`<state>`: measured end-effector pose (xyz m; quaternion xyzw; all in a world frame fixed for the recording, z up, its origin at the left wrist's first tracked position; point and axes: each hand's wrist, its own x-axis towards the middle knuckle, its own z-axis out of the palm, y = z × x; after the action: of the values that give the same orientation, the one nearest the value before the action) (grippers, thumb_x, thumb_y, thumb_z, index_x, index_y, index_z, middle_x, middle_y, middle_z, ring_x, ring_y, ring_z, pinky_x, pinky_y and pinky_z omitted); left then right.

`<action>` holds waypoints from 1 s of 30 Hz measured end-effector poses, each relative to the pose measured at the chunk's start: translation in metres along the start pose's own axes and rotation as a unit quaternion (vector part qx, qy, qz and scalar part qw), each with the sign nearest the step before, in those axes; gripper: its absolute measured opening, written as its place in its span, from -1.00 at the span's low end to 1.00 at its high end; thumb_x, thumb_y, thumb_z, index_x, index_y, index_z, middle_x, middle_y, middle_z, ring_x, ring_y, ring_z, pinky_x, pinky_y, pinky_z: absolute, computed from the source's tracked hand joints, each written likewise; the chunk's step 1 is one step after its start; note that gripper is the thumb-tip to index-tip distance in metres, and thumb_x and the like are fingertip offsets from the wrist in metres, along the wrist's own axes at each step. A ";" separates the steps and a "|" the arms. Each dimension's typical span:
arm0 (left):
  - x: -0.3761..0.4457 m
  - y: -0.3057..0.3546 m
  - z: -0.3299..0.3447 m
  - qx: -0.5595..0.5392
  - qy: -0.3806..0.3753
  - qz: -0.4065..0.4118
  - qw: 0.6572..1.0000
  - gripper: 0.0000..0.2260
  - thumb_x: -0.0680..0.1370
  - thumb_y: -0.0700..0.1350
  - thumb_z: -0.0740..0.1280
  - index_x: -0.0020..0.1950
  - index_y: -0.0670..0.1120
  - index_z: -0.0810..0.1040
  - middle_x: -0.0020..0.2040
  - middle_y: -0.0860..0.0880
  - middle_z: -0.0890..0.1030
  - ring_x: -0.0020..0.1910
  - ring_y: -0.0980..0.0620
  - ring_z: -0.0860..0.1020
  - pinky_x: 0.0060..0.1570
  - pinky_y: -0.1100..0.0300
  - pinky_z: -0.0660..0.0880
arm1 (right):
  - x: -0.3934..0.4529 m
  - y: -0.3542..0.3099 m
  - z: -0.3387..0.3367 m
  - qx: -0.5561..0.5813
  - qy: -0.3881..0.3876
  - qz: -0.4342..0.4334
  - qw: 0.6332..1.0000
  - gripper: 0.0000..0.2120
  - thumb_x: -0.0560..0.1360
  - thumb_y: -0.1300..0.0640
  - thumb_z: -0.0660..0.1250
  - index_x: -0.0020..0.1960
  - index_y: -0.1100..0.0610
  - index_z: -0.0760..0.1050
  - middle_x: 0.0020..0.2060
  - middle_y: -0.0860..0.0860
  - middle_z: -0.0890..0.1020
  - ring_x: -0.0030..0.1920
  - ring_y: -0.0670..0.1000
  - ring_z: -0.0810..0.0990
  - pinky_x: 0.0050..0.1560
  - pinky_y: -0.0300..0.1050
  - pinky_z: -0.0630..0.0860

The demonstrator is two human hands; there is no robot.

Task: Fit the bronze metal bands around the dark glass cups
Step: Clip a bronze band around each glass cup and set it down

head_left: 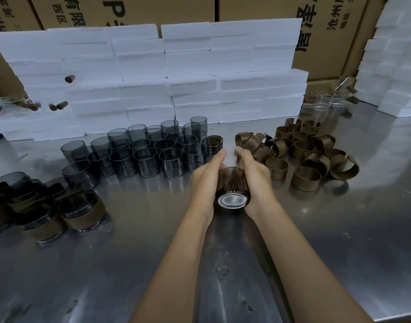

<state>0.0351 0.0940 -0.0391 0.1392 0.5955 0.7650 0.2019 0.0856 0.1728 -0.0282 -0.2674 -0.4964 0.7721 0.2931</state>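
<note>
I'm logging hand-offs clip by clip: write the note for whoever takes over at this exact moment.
Left hand and right hand: both grip one dark cup from either side, held above the steel table, base toward the camera. A bronze band seems to be on it; motion blur hides how well it is seated.
Bare cups: clustered centre-left, upright.
Loose bands: heaped to the right.
Done: several banded cups at far left.
Left: finish this cup, put it with the banded ones, then work through the many bare cups.
</note>
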 end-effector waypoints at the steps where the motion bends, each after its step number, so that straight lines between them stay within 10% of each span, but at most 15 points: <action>1: -0.001 0.001 0.000 0.023 -0.033 0.014 0.999 -0.70 0.50 0.18 0.47 -0.32 0.02 0.65 -0.25 -0.01 0.67 -0.20 0.04 0.65 -0.18 0.27 0.56 | 0.001 -0.002 -0.002 -0.001 0.031 -0.021 0.999 -0.62 0.52 -0.04 0.46 -0.17 0.31 0.60 -0.29 0.32 0.58 -0.23 0.09 0.56 -0.13 -0.05 0.51; 5: -0.008 -0.002 0.004 0.101 -0.133 0.013 0.986 -0.55 0.30 0.28 0.56 0.09 0.08 0.67 0.12 -0.01 0.70 0.12 0.05 0.67 0.19 0.07 0.57 | 0.007 -0.008 -0.013 0.007 0.085 -0.089 0.992 -0.42 0.57 -0.13 0.40 -0.16 0.45 0.55 -0.29 0.38 0.54 -0.22 0.11 0.51 -0.10 0.00 0.47; 9: -0.007 -0.004 0.005 0.092 -0.194 -0.030 0.976 -0.34 0.25 0.16 0.65 0.28 0.05 0.56 0.15 -0.08 0.68 0.02 -0.07 0.72 -0.12 0.06 0.62 | 0.013 -0.010 -0.020 -0.005 0.124 -0.094 0.988 -0.42 0.57 -0.18 0.38 -0.44 0.20 0.39 -0.50 0.01 0.40 -0.41 -0.02 0.44 -0.29 -0.15 0.44; 14: -0.005 -0.002 0.003 -0.032 -0.114 -0.047 0.992 -0.39 0.31 -0.03 0.64 0.27 -0.14 0.51 0.02 -0.16 0.71 -0.11 -0.10 0.73 -0.26 0.11 0.62 | 0.014 -0.013 -0.019 0.030 0.060 -0.068 0.995 -0.60 0.62 -0.07 0.33 -0.12 0.28 0.63 -0.14 0.15 0.66 -0.06 0.09 0.61 0.14 0.08 0.56; 18: -0.002 0.008 -0.006 -0.267 -0.124 -0.120 0.948 -0.55 0.52 -0.02 0.40 0.30 -0.28 0.53 0.12 -0.31 0.60 0.01 -0.21 0.65 -0.12 0.05 0.66 | 0.012 -0.011 -0.019 0.050 -0.083 -0.005 0.995 -0.59 0.64 -0.06 0.18 0.29 0.16 0.60 0.03 0.05 0.68 -0.05 -0.01 0.57 -0.03 -0.06 0.47; 24: 0.002 0.009 -0.012 -0.370 -0.089 -0.110 0.918 -0.63 0.66 0.01 0.22 0.18 -0.29 0.58 0.08 -0.24 0.66 -0.02 -0.11 0.66 -0.05 0.09 0.67 | -0.001 -0.002 -0.007 -0.095 -0.215 -0.026 0.972 -0.85 0.42 0.05 0.34 -0.06 -0.04 0.64 -0.15 -0.05 0.66 -0.10 -0.07 0.63 -0.18 -0.18 0.48; 30: 0.008 0.008 -0.014 -0.333 -0.057 -0.091 0.937 -0.61 0.72 0.05 0.09 0.25 -0.20 0.56 0.00 -0.20 0.70 -0.08 -0.13 0.67 -0.07 0.11 0.63 | -0.005 0.003 -0.002 -0.180 -0.214 -0.083 0.957 -0.47 0.36 0.03 0.50 0.31 -0.20 0.54 0.16 -0.11 0.69 0.14 -0.21 0.65 0.23 -0.22 0.55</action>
<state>0.0208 0.0837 -0.0352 0.0519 0.3040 0.8888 0.3390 0.0899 0.1691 -0.0308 -0.1025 -0.6983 0.6824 0.1903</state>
